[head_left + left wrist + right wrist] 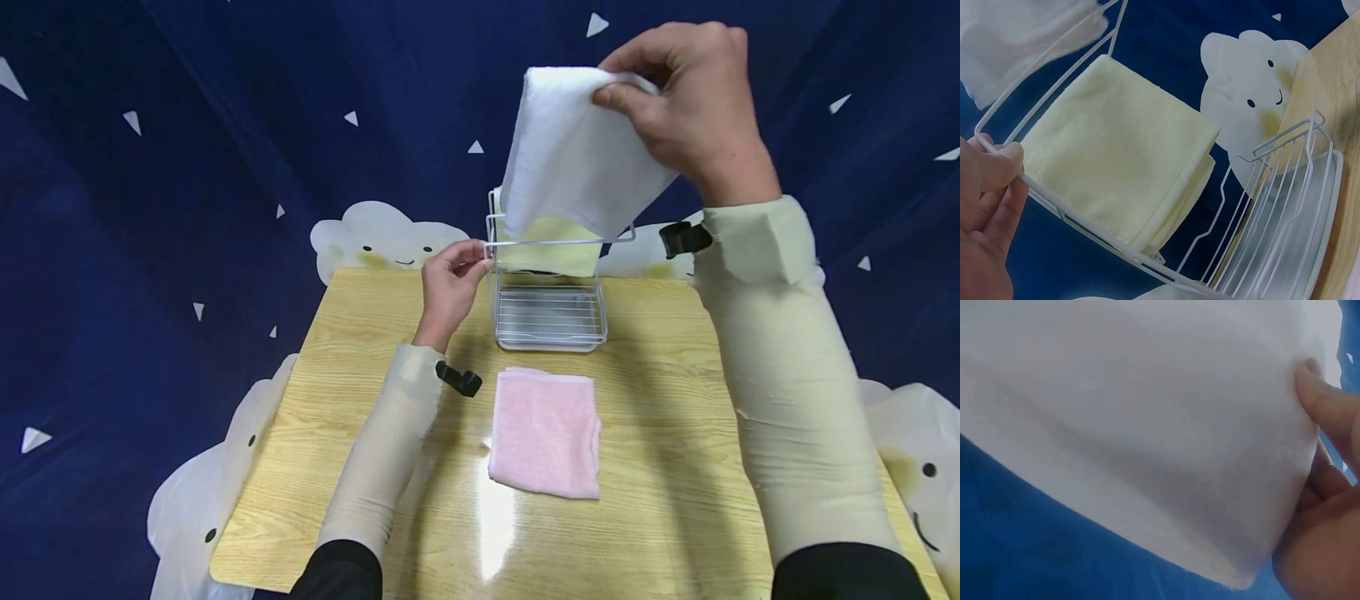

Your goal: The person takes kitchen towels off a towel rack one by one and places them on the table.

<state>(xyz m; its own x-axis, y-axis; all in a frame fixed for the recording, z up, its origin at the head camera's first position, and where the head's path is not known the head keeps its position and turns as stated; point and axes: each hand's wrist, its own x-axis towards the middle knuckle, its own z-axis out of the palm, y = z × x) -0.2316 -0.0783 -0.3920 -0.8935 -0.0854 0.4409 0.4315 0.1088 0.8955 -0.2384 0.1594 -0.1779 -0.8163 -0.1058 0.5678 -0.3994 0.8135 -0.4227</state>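
Observation:
High at the upper right, my right hand [697, 108] pinches the top edge of a folded white towel [577, 150]. The towel hangs down in front of the upper part of a white wire rack [491, 292]. My left hand [452, 292] pinches the rack's upper left corner between thumb and fingers, as the left wrist view also shows. A folded pale yellow towel [1116, 150] drapes over a bar of the rack, partly hidden by the white towel in the head view. Closer to me, a folded pink towel [546, 433] lies flat on the table.
A grey tray [547, 344] sits under the wire grid at the rack's base. The rack stands near the far edge of the wooden table [360, 333]. Behind hangs a dark blue curtain [225, 150] with white triangles and smiling clouds.

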